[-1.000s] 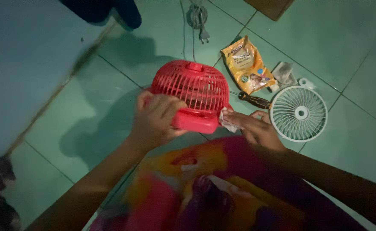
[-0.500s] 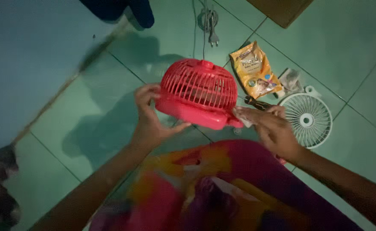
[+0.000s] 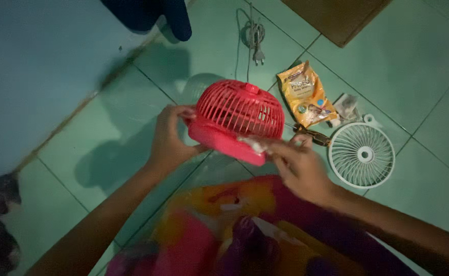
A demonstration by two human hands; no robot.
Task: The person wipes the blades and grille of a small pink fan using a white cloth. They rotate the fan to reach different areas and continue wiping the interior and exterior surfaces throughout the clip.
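A small red fan (image 3: pixel 237 117) with a domed grille is held above the green tiled floor, tilted. My left hand (image 3: pixel 169 139) grips its left side at the base. My right hand (image 3: pixel 298 164) presses a small white wipe (image 3: pixel 252 144) against the front edge of the red base. My lap, covered in bright multicoloured cloth (image 3: pixel 245 230), lies below the fan.
On the floor to the right lie a white round fan grille (image 3: pixel 362 155), a yellow packet (image 3: pixel 306 93), a crumpled wrapper (image 3: pixel 347 106) and a dark-handled screwdriver (image 3: pixel 314 135). A coiled cord with a plug (image 3: pixel 255 38) lies farther back. A dark object (image 3: pixel 153 15) stands by the wall.
My right hand has slid the wipe leftward from the fan's right corner onto the front of the base. The fan has tipped a little in my left hand.
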